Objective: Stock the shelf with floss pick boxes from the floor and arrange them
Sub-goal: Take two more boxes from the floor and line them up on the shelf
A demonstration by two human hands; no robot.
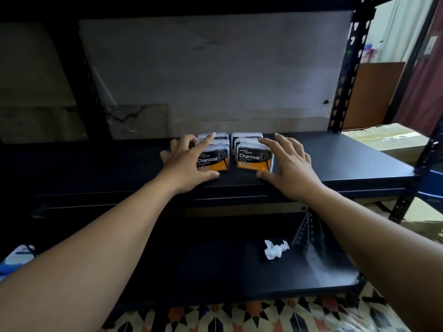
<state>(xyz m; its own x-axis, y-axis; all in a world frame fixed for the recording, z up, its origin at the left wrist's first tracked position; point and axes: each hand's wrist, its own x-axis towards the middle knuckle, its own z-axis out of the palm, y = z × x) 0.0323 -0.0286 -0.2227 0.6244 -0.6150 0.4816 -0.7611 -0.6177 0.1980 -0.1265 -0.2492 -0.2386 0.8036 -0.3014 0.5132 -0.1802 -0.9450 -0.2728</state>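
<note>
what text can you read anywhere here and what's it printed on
"Charcoal": front of the left front box, at the left hand.
"Charcoal": front of the right front box, at the right hand.
"Dental Flosser" beneath it: barely legible.
Small brand logo and bottom print on both: too blurred to read.

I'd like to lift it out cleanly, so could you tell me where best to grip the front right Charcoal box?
Probably pinch the front right box across its two narrow sides, coming from the front and above. It stands upright, label forward, with another box close behind and the left row beside it, leaving only a slim gap.
</note>
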